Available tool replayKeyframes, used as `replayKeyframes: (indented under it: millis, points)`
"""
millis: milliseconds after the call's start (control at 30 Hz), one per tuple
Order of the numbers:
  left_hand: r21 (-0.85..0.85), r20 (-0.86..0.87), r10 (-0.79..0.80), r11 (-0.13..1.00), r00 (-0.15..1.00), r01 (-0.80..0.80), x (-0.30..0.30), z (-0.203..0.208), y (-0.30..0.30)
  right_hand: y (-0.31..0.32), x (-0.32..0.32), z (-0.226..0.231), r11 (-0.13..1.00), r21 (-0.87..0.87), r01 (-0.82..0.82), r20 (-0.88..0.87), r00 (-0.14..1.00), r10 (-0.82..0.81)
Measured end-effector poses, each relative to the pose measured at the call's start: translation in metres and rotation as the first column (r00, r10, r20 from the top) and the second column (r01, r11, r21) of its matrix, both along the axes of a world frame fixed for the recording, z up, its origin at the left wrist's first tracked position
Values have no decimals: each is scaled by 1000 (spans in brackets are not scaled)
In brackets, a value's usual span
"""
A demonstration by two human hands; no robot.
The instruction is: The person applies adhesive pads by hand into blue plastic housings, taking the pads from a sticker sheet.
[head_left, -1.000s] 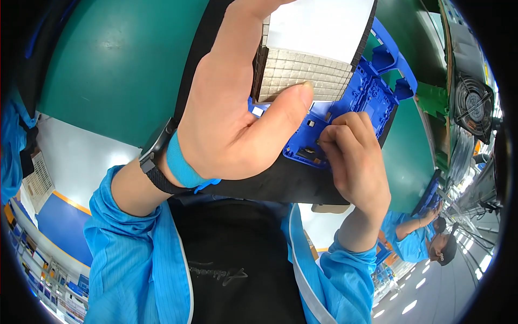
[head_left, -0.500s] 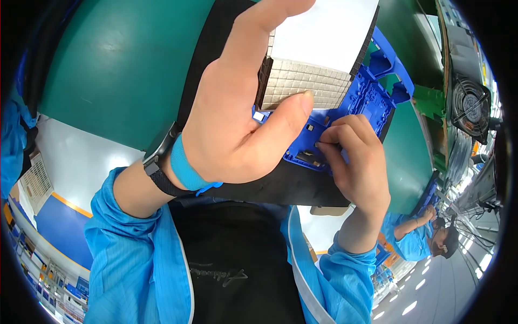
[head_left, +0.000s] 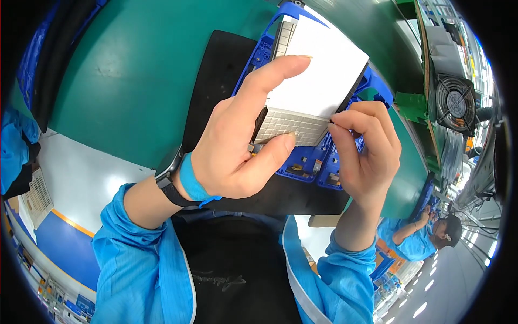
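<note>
My left hand point(head_left: 229, 148) holds a sheet of small silvery square pads point(head_left: 302, 125), its thumb on the gridded strip and its forefinger stretched across the white backing point(head_left: 324, 65). At the sheet's lower right corner, my right hand point(head_left: 372, 148) has thumb and forefinger nearly together in a pinch. Anything between those fingertips is too small to make out. Below and behind the sheet lie blue plastic housings point(head_left: 295, 168) with small parts inside, largely covered by the sheet and hands.
A black mat point(head_left: 216, 70) lies under the housings on a green tabletop point(head_left: 124, 75). A round black fan point(head_left: 457, 101) stands at the right, near green posts. Another person point(head_left: 413, 237) in blue sits farther off at the lower right.
The sheet and my left hand have moved lower in the view, uncovering more of the white backing. My right hand has lifted from the blue housing to the sheet's corner.
</note>
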State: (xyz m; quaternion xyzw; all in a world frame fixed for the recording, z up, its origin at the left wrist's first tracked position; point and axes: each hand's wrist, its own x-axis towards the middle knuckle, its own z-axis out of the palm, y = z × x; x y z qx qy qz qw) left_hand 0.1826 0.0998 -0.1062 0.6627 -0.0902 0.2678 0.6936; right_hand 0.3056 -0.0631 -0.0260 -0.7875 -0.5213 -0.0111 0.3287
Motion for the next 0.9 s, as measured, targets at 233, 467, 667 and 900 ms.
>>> replayKeyframes:
  millis: [233, 467, 667, 900]
  points:
    - [-5, -11, 14, 1000, 1000, -14, 1, 2, 0, 2, 6, 0, 994, -44, -103, -3, 995, 103]
    - [43, 22, 124, 991, 992, -125, 3, 5, -3, 6, 3, 3, 976, -189, -111, -3, 994, 113]
    - [-204, -90, 34, 978, 995, -51, -4, 6, -2, 4, -2, 5, 983, -138, -120, 10, 992, 123]
    - [-33, -24, 548, 835, 836, -549, -13, 20, 44, 13, -6, 6, 985, -76, -152, -169, 976, 137]
